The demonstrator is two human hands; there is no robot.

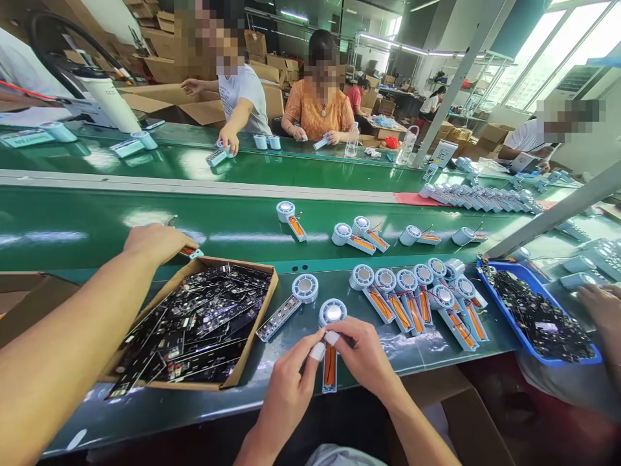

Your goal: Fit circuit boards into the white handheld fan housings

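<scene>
Left hand (294,374) and right hand (363,353) together, fingertips meeting over the neck of a pale blue fan (333,312) at the worktop's (272,364) near edge, head toward 12 o'clock; grip on its wire cannot be told. From it: board-fitted fan (305,288) at 11, cardboard box (253,331) of circuit boards at 9, cluster of fans (406,280) at 2.

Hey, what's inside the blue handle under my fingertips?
An orange piece lies inside the handle. Your left hand and right hand cover its upper end, hiding anything there.
</scene>
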